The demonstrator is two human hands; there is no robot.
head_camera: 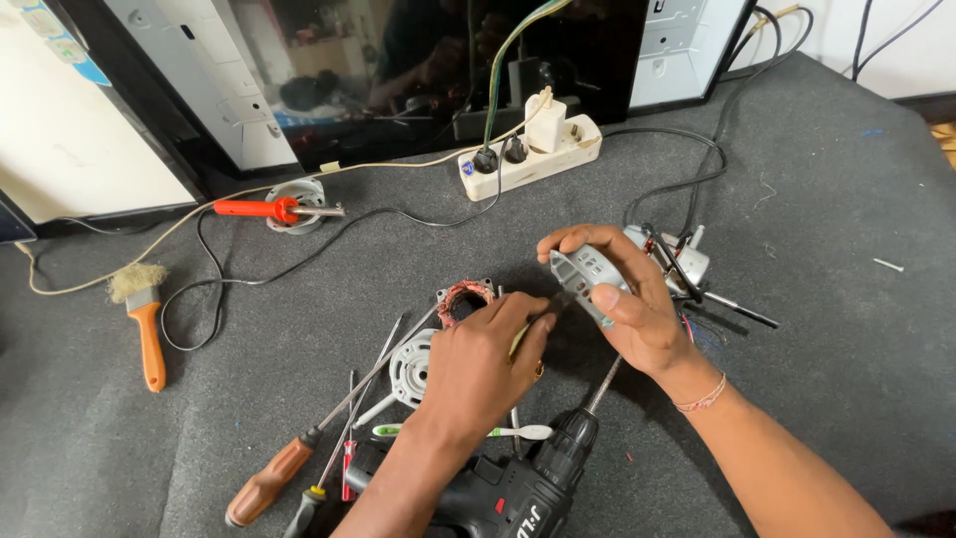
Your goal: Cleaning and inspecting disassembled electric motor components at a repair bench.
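1. Head view: a grey metal motor housing (590, 282) is gripped by the right hand (637, 309), with the thumb pressed on its front edge, raised above the grey tabletop (817, 329).
2. The left hand (483, 364) is closed around a thin yellowish tool (520, 339), whose tip is pointed toward the housing.
3. A copper-wound stator (463, 299) is seen just beside the left hand.
4. A black cordless drill (518, 488) and screwdrivers (319, 438) are laid below the wrists.
5. A white power strip (528, 154) is placed well apart, farther back.
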